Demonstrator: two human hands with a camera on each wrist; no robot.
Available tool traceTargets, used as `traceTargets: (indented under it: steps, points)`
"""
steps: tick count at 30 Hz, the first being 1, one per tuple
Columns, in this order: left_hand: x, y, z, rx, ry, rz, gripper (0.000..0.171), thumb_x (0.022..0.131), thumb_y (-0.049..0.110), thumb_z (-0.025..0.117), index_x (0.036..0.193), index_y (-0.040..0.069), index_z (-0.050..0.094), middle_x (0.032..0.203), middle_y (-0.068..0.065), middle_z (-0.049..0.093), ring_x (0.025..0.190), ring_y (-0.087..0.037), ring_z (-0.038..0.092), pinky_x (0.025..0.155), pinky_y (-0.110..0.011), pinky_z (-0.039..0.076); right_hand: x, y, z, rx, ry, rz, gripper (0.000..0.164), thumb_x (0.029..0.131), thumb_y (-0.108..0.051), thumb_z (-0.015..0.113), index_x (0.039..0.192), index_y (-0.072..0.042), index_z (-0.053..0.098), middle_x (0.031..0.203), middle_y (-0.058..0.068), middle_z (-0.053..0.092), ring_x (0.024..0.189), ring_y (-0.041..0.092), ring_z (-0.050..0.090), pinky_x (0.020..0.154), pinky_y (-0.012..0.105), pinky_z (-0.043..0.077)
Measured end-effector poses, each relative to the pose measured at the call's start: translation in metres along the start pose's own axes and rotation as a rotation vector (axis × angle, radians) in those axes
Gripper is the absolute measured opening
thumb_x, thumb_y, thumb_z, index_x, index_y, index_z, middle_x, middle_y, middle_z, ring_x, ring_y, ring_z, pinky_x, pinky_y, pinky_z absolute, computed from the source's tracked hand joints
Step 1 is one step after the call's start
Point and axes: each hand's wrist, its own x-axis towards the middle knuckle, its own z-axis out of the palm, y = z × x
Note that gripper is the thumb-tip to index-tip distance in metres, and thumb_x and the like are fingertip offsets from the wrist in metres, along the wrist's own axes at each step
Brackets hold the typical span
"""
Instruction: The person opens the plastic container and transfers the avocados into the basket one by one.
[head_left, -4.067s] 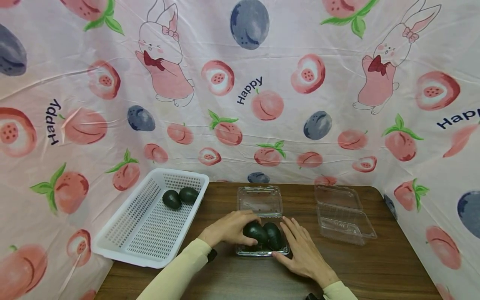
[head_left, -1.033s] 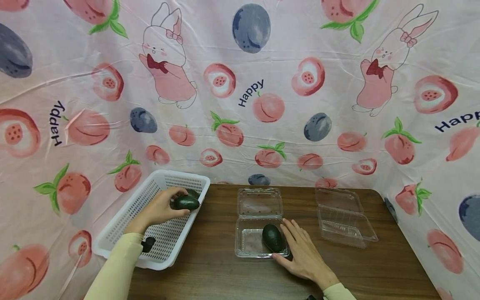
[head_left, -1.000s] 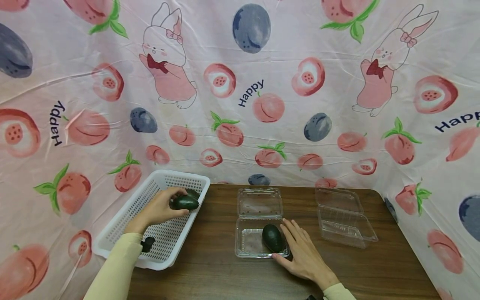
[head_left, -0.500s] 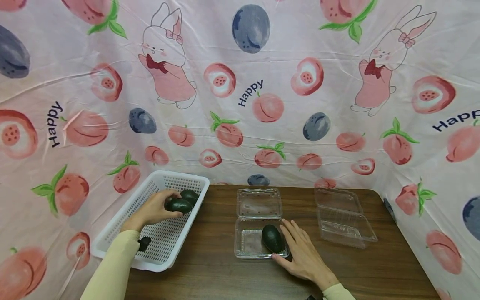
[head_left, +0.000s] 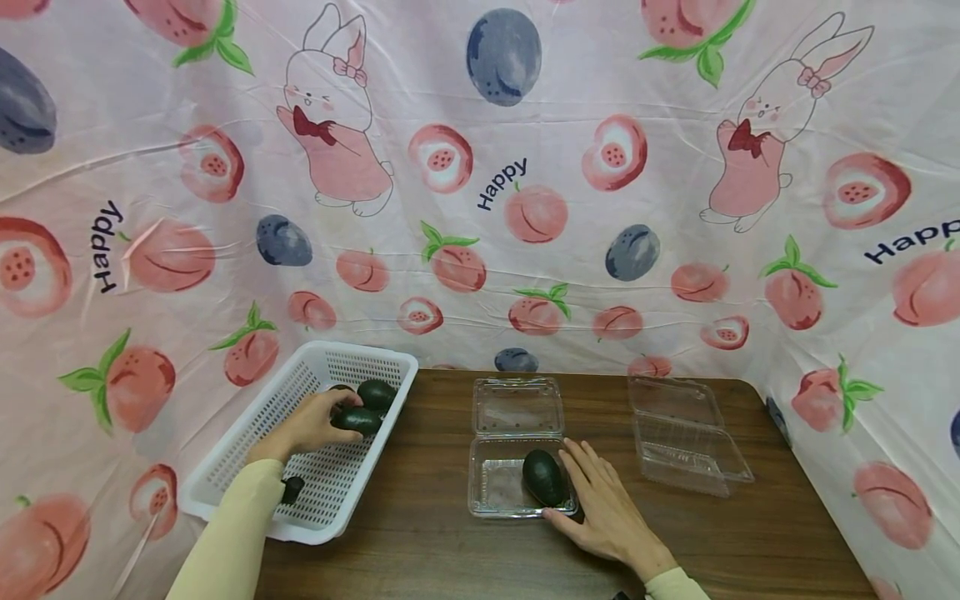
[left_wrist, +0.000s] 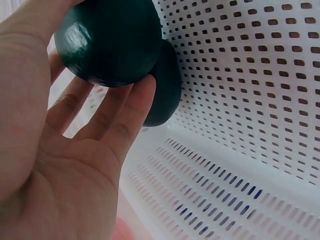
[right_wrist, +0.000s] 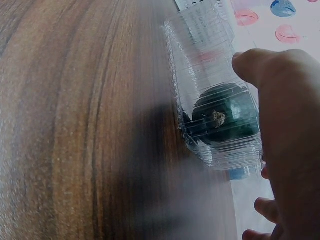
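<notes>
In the head view my left hand (head_left: 311,425) reaches into the white perforated basket (head_left: 213,492), gripping a dark green avocado (head_left: 357,421) between thumb and fingers. A second avocado (head_left: 377,394) lies just behind it by the basket's right wall, and part of a third shows past the fingertips. The left wrist view has the held avocado (left_wrist: 110,45) large above the fingers, with another avocado (left_wrist: 165,90) behind. My right hand (head_left: 607,508) rests with extended fingers along the right side of an open clear clamshell box (head_left: 498,487), thumb at its front corner. One avocado (head_left: 543,477) sits in that box.
A second clear clamshell box (head_left: 682,450) stands open at the back right of the wooden table (head_left: 420,542). Behind and at both sides hangs a peach-and-rabbit patterned curtain (head_left: 555,125).
Earlier, two avocados were in the middle box under my left hand. The left hand has carried one to the basket and lowered it toward the near side. My right hand has stayed put.
</notes>
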Motion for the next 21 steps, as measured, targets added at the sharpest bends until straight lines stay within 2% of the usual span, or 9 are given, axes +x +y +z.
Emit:
traceTargets:
  steps: [6, 13, 21]
  points:
    - [-0.001, -0.003, 0.003, -0.006, -0.026, -0.020, 0.054, 0.080, 0.030, 0.103, 0.123, 0.011, 0.076, 0.119, -0.014, 0.079, 0.106, -0.029, 0.069, 0.093, -0.048, 0.057, 0.000, 0.000, -0.001, 0.005, -0.004, 0.004, 0.093, 0.101, -0.063, 0.075, 0.167, -0.001, 0.052, 0.181, 0.020, 0.043, 0.166, 0.049, 0.042, 0.125, 0.074, 0.045]
    - [-0.001, -0.004, 0.009, -0.013, -0.050, -0.049, 0.055, 0.081, 0.028, 0.103, 0.126, 0.011, 0.076, 0.127, -0.016, 0.077, 0.111, -0.033, 0.071, 0.097, -0.055, 0.059, 0.000, -0.001, -0.002, 0.007, -0.007, 0.006, 0.093, 0.101, -0.062, 0.076, 0.167, -0.001, 0.052, 0.181, 0.019, 0.043, 0.166, 0.049, 0.042, 0.126, 0.074, 0.044]
    - [0.000, -0.006, 0.013, -0.019, -0.056, -0.057, 0.054, 0.081, 0.026, 0.103, 0.126, 0.011, 0.077, 0.126, -0.015, 0.077, 0.113, -0.035, 0.072, 0.100, -0.058, 0.060, 0.001, -0.001, -0.004, 0.011, -0.009, 0.002, 0.092, 0.101, -0.061, 0.077, 0.166, 0.000, 0.052, 0.181, 0.020, 0.042, 0.166, 0.050, 0.042, 0.126, 0.074, 0.044]
